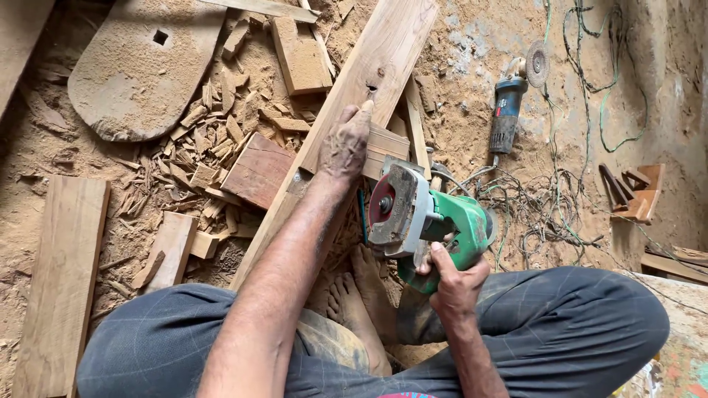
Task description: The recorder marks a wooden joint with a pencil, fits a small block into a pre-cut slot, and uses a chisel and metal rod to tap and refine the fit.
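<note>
My left hand [344,145] presses flat on the long plank [354,110], my right hand [455,284] grips the green saw [428,221], whose blade stays mostly hidden behind its guard.

Your left hand [344,145] covers the long plank [354,110] just beneath its fingers [363,110] — the wood there can't be seen. The green power saw [428,221] hides your right hand's palm [456,284], and its blade is mostly behind the guard. Beyond the fingers, the plank runs off the top edge — its end is cut off.
</note>
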